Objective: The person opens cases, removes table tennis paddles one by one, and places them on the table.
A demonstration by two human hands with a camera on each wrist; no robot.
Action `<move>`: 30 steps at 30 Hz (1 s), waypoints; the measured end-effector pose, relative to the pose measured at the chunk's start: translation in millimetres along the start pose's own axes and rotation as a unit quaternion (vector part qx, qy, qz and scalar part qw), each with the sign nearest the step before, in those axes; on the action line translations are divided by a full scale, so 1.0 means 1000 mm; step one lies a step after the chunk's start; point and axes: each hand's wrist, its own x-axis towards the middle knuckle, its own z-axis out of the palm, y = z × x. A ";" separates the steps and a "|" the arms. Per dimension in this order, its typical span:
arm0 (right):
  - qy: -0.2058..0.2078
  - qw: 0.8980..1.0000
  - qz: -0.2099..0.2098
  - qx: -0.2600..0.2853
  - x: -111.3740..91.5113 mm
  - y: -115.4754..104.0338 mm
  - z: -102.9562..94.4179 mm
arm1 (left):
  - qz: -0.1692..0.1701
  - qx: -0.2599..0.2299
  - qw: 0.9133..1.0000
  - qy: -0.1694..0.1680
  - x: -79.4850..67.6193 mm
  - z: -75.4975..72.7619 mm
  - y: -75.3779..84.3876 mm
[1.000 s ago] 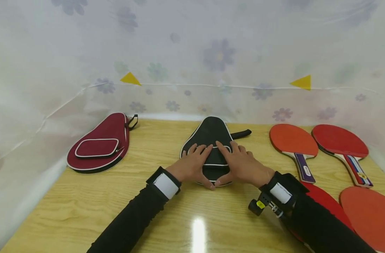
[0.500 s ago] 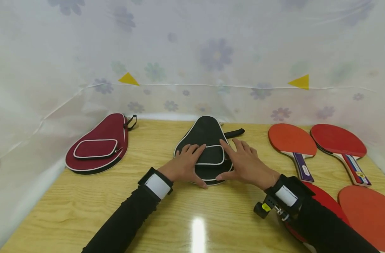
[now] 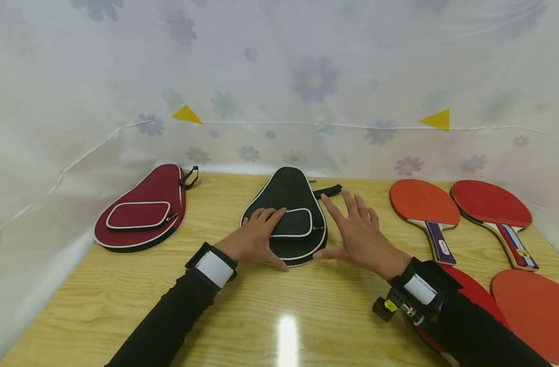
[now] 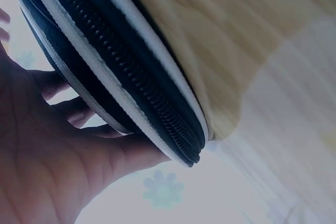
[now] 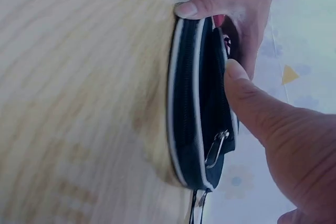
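Observation:
A black table tennis paddle case (image 3: pixel 290 191) with white piping lies flat on the wooden table (image 3: pixel 242 316), its zipped pocket facing up. My left hand (image 3: pixel 254 234) holds its near left part, fingers over the pocket and thumb at the near edge. The left wrist view shows that thumb against the zipped rim (image 4: pixel 131 72) of the case. My right hand (image 3: pixel 364 237) hovers just right of the case, fingers spread, holding nothing. In the right wrist view, the pocket's zipper pull (image 5: pixel 216 148) hangs near my right thumb (image 5: pixel 262 106).
A dark red paddle case (image 3: pixel 143 209) lies at the left. On the right are an orange paddle (image 3: pixel 423 201), a red paddle (image 3: pixel 495 204) and two more nearer paddles, one orange (image 3: pixel 536 311) and one red (image 3: pixel 467 290), partly under my right forearm. A flowered sheet (image 3: pixel 279 76) hangs behind.
The black case has slid left along the table with my left hand on it. My right hand has come off the case and moved right, its fingers spreading wider.

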 end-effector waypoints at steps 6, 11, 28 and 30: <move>-0.004 1.000 0.004 0.004 -0.005 0.002 -0.001 | 0.006 -0.009 1.000 0.005 -0.007 -0.003 -0.011; -0.006 1.000 0.004 0.004 -0.008 0.004 0.000 | 0.007 -0.016 1.000 0.010 -0.011 -0.005 -0.022; -0.004 1.000 0.003 0.006 -0.010 0.006 0.000 | -0.005 -0.027 0.999 0.029 -0.028 -0.011 -0.056; -0.003 1.000 0.002 0.005 -0.010 0.006 0.000 | -0.007 -0.029 0.999 0.029 -0.031 -0.012 -0.060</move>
